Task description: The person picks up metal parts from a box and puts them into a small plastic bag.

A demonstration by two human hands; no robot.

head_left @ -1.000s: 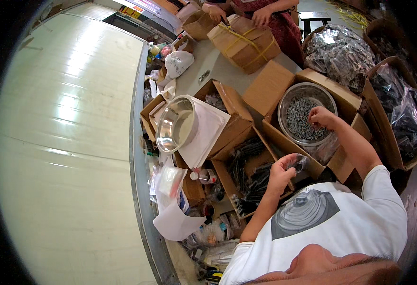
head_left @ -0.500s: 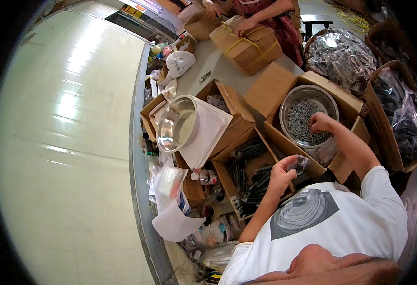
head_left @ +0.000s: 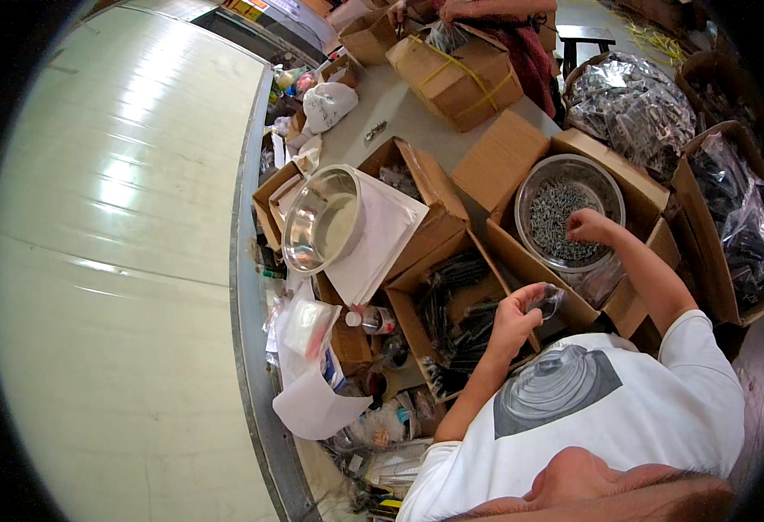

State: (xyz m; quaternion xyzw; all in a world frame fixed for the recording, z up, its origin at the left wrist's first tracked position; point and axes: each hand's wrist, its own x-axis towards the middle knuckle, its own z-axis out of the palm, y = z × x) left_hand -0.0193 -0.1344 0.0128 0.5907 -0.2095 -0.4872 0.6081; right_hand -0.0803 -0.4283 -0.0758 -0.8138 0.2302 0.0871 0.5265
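Observation:
My left hand (head_left: pixel 514 320) is closed on a small clear plastic bag (head_left: pixel 549 301), held over the edge of a carton of black parts (head_left: pixel 464 335). My right hand (head_left: pixel 589 228) reaches into a metal bowl (head_left: pixel 611 193), with its fingers bent together at the pile of small grey screws (head_left: pixel 556 209). Whatever those fingers grip is too small to make out. The bowl sits inside an open cardboard box (head_left: pixel 651 187) to the right of the carton.
Another steel bowl (head_left: pixel 302 228) rests on white sheets (head_left: pixel 390 230) to the left. Near it are a plastic bottle (head_left: pixel 373 319) and a white bag (head_left: pixel 328 106). Bagged parts (head_left: pixel 630 100) fill containers at right. Across the table a co-worker stands by a yellow-strapped box (head_left: pixel 451 83).
My right hand stays at the screws, and my left hand keeps the bag almost still. The co-worker's hand has left the strapped box's top, where greyish contents now show.

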